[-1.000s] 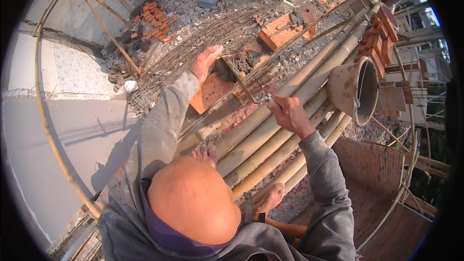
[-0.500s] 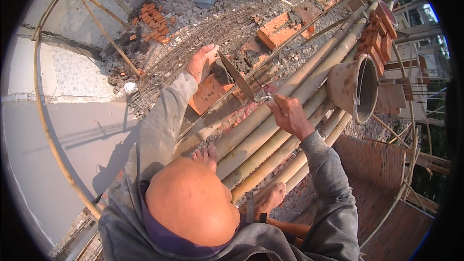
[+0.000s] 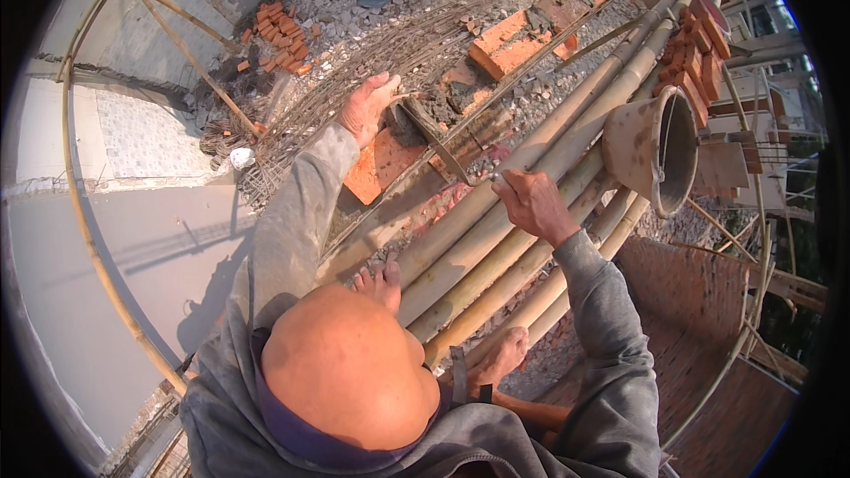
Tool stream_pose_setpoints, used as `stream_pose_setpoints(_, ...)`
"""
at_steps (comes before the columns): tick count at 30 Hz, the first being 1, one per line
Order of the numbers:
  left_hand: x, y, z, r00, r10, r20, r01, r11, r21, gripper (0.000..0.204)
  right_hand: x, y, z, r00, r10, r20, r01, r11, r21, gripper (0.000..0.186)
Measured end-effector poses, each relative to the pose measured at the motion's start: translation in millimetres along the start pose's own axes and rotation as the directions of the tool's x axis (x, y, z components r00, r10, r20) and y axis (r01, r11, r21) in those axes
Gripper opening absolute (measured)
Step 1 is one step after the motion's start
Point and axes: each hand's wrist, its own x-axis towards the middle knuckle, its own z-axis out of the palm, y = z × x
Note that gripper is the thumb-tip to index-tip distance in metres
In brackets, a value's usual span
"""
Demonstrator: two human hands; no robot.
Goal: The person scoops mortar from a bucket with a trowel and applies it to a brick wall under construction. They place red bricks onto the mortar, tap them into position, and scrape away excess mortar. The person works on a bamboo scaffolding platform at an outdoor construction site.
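Note:
A trowel point(image 3: 445, 152) is held in my right hand point(image 3: 534, 204), its long narrow blade slanting up and left over the brick course. My left hand point(image 3: 365, 111) is at the far end of that blade, fingers together and curled; whatever is in them is hidden. Dark wet mortar point(image 3: 404, 128) shows between the left hand and the blade. Just below it lies an orange brick point(image 3: 382, 166). Farther along the wall is more mortar point(image 3: 441, 104) on the brickwork, with larger orange bricks point(image 3: 506, 46) beyond.
Thick bamboo poles point(image 3: 469, 252) run diagonally under my feet. A mortar bucket point(image 3: 633, 152) leans on its side at the right, with stacked bricks point(image 3: 695, 57) behind. Rubble and a brick pile point(image 3: 282, 40) lie below at far left. Curved bamboo point(image 3: 84, 221) crosses the left.
The trowel blade has shifted slightly and its far end now sits lower beside the left hand. Both hands have moved only a little.

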Motion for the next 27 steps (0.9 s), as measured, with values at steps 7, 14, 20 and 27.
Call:
stream_pose_setpoints(7, 3, -2, -1, 0.999, 0.002, -0.036, -0.004, 0.998, -0.060, 0.113, 0, -8, -10, 1.000, 0.018, 0.004, -0.018, 0.999, 0.044, 0.028)
stream_pose_setpoints(14, 9, 0, -1, 0.999, -0.034, 0.041, 0.038, 0.993, -0.111, 0.109, 0, -9, -14, 1.000, -0.022, 0.006, 0.021, 0.997, 0.068, 0.029)
stream_pose_setpoints(20, 22, 9, 14, 1.000, 0.014, 0.009, -0.014, 1.000, -0.001, 0.122, 23, 16, -30, 1.000, 0.002, -0.027, -0.003, 0.999, -0.038, 0.027)
stream_pose_setpoints(27, 38, 17, 17, 0.996, -0.019, 0.086, 0.019, 1.000, 0.001, 0.117, 27, 26, -36, 0.993, 0.066, -0.095, -0.063, 0.997, 0.038, 0.028)
